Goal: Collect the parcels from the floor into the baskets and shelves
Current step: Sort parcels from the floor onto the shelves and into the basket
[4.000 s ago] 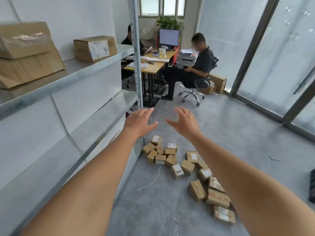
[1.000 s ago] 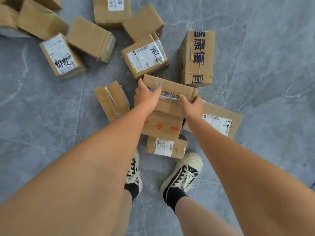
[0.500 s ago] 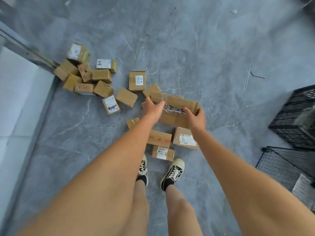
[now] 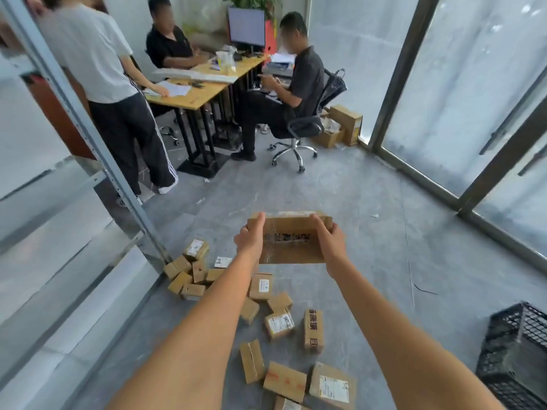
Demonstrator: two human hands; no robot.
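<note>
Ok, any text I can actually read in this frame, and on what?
Nothing reads clearly enough to quote.
Held box: a band of dark print, blurred.
Long box: big dark characters, too unclear.
Labelled box: white label with a handwritten mark, too small.
Flat box: red marks, unreadable.
</note>
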